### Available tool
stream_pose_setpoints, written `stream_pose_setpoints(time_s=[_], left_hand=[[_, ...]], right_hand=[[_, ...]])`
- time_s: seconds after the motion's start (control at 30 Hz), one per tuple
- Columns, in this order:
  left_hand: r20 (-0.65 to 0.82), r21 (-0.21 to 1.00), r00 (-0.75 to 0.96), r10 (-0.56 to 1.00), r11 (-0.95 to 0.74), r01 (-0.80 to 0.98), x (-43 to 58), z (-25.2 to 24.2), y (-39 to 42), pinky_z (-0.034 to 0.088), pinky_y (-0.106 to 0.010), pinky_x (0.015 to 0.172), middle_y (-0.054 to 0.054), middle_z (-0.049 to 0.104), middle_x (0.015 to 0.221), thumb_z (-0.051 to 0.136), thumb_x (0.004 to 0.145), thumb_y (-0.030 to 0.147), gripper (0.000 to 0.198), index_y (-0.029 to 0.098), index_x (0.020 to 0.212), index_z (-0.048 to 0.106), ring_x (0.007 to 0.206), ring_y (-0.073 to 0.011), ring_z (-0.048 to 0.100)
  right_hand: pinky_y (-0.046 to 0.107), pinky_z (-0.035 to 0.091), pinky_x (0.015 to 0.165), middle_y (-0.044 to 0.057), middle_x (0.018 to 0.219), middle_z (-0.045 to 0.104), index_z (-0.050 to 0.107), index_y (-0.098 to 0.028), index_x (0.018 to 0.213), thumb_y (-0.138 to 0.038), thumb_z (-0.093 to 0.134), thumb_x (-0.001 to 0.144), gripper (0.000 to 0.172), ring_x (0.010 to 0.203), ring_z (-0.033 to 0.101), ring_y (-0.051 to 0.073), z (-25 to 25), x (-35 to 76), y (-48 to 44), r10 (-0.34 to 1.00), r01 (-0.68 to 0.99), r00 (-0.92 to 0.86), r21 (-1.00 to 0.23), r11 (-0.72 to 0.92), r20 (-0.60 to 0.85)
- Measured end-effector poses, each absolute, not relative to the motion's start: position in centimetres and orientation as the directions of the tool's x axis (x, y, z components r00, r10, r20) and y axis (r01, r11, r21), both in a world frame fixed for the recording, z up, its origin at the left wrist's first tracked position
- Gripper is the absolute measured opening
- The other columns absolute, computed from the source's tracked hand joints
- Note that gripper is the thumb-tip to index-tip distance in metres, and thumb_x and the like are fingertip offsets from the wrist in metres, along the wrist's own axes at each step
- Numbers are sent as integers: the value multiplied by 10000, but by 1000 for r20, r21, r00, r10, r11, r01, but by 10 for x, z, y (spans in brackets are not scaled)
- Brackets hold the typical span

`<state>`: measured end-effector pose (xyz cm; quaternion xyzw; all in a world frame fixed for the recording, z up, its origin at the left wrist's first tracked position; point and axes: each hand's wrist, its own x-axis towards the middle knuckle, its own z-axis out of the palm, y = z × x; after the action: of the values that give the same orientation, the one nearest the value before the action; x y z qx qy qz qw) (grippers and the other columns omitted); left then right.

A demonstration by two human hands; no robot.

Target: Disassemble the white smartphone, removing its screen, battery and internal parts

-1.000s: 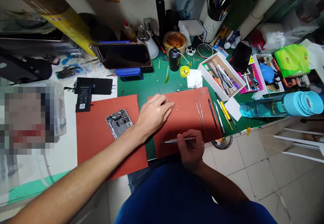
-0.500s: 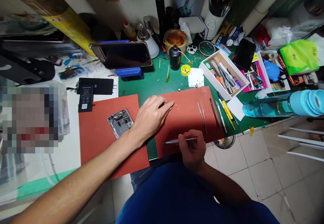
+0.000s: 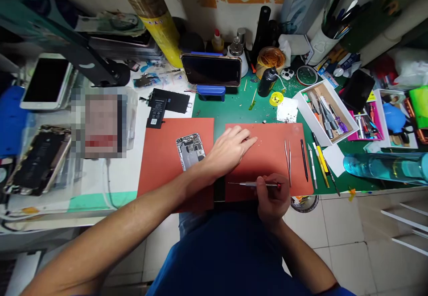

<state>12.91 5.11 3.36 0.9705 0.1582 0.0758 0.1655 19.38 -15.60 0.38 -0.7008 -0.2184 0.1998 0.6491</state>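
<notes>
My left hand [image 3: 230, 150] rests on the right-hand reddish-brown mat [image 3: 267, 131], palm down, one finger stretched toward several tiny pale pieces [image 3: 259, 143]. I see nothing held in it, though its underside is hidden. My right hand [image 3: 274, 198] is closed around a thin precision screwdriver [image 3: 249, 184], which lies level over the mat's near part, tip pointing left. An opened phone body [image 3: 190, 150] with bare inner parts lies on the left-hand mat [image 3: 157, 153], partly covered by my left forearm. Tweezers [image 3: 288, 162] and a black pry stick [image 3: 304, 160] lie to the right.
Phone batteries [image 3: 157, 111] lie above the left mat. A phone [image 3: 212, 71] stands in a blue holder at the back. Right of the mats are slim tools [image 3: 321, 164], a white tool box [image 3: 329, 113] and a blue bottle [image 3: 384, 167]. A dark dropper bottle [image 3: 266, 82] stands behind.
The view has turned left, so everything sits further right in the picture and more of the left bench shows. Both hands keep nearly the same pose; the screwdriver stays in my right hand.
</notes>
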Motion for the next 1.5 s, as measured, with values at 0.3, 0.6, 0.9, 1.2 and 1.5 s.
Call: stream_pose_setpoints(time_s=[0.3,0.6,0.9,1.2,1.5], left_hand=[[288,430,822,492,-833,348,72,73,66,552,-434,961,-94,758,1144,456,1161,304,344,219,1303,758,1068,-258,653],[354,488,574,738,-670,560,-63,59,24,651,-482,992,-29,789,1161,663,1081,276,192,299,1260,726,1094,-262,761],[353,476,715,603,-774,418,-71,27,8,525,-563,1258,-145,675,1552,743,1044,383,696,206,1654,459,1540,-338,564],[344,471,710,614,-767,435,-72,17,4,479,-555,1304,-150,636,1596,695,1076,341,569,132,1587,557,1552,-314,553],[345,453,705,619,-768,452,-71,17,3,453,-529,1325,-129,625,1610,661,1090,314,510,136,1561,586,1565,-305,536]], right_hand=[[267,600,574,-44,768,701,573,-252,1041,-363,813,985,270,552,684,134,2,197,-156,580,35,814,-995,-95,-26],[237,595,576,-40,768,721,604,-249,1080,-315,793,1007,214,605,752,146,30,190,-149,625,146,777,-987,-70,70],[350,637,600,47,935,772,616,-259,1289,-36,715,955,414,720,748,204,72,170,-114,878,647,79,-694,315,472],[327,663,638,30,917,768,604,-251,1223,-134,714,1028,253,779,777,193,73,157,-94,900,795,-59,-526,304,432],[311,649,614,37,890,754,590,-215,1193,-125,668,1056,182,744,760,184,75,150,-84,887,815,-126,-464,348,444]])
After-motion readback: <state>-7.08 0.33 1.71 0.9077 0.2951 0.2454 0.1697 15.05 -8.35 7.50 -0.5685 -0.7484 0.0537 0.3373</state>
